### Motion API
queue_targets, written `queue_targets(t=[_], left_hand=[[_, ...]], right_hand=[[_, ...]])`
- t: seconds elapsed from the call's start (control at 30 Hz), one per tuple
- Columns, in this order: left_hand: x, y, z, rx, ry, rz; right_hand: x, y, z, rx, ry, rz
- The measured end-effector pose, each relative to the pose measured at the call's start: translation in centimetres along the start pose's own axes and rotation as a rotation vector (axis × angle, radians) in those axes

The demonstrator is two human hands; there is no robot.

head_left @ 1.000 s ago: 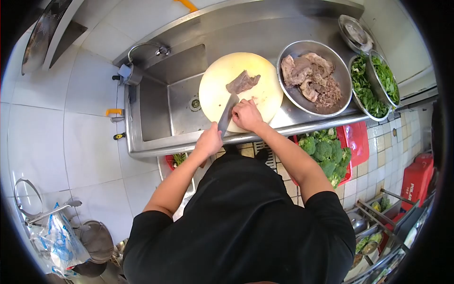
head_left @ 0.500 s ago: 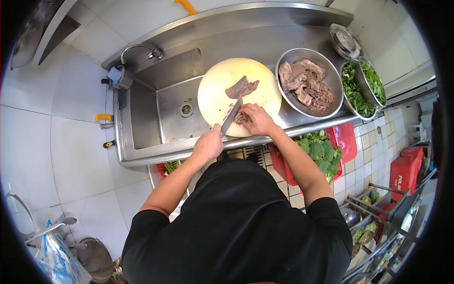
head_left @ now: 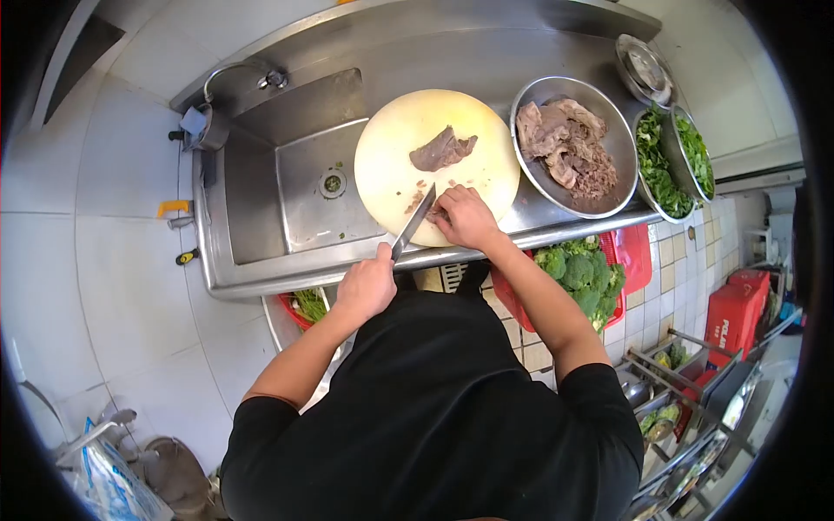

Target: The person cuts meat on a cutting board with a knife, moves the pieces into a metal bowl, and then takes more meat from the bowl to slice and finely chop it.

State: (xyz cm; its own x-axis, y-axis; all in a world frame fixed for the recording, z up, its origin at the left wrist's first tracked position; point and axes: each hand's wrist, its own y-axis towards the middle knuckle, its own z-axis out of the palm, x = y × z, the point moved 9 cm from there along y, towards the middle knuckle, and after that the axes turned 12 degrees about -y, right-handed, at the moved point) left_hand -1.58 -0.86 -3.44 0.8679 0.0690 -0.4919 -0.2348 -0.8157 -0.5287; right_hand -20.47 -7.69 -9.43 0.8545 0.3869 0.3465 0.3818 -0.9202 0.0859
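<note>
My left hand (head_left: 367, 285) is closed around the handle of a knife (head_left: 413, 226), whose blade slants up and right over the near part of the round cutting board (head_left: 382, 165). My right hand (head_left: 469, 217), fingers curled, presses on cooked meat at the board's near right, close beside the blade; most of that meat is hidden under the fingers. Small meat scraps (head_left: 413, 205) lie left of the blade. Farther back on the board rests a larger dark piece of cooked meat (head_left: 443, 149), untouched by either hand.
A steel bowl (head_left: 627, 165) of cooked meat stands right of the board, with bowls of chopped greens (head_left: 665, 174) beyond it. On the left is a sink basin (head_left: 295, 200) with a tap (head_left: 273, 80). Broccoli (head_left: 586, 278) fills a red basket below the counter's edge.
My left hand has drawn the knife back toward my body, away from the larger meat piece. My right hand stays over the meat near the board's edge. The whole view has shifted slightly.
</note>
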Motion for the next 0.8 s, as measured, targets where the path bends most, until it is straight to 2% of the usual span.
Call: queue_targets(t=[0.13, 0.27, 0.43, 0.53, 0.57, 0.67, 0.8], left_hand=[[-0.2, 1.9, 3.3, -0.054, -0.034, -0.095], [-2.5, 5.1, 2.5, -0.093, 0.012, -0.009], [-3.6, 0.4, 1.2, -0.061, 0.000, -0.149], [-1.4, 1.2, 4.7, -0.073, -0.077, -0.205], [-0.8, 2.6, 5.7, -0.136, -0.070, -0.195], [-2.7, 5.0, 3.8, -0.138, -0.031, -0.132], [-4.3, 2.0, 1.8, -0.099, -0.022, -0.129]], right_hand=[[-0.2, 0.4, 0.3, -0.027, -0.032, -0.072], [-0.4, 0.0, -1.2, -0.067, 0.091, -0.063], [-0.5, -0.2, -1.0, -0.089, 0.152, -0.161], [-1.0, -0.4, 0.1, -0.076, 0.139, -0.165], [-0.9, -0.4, 0.3, -0.066, 0.140, -0.164], [-0.5, -0.3, 0.3, 0.027, 0.095, -0.181], [-0.6, -0.4, -2.4, -0.029, 0.086, -0.201]])
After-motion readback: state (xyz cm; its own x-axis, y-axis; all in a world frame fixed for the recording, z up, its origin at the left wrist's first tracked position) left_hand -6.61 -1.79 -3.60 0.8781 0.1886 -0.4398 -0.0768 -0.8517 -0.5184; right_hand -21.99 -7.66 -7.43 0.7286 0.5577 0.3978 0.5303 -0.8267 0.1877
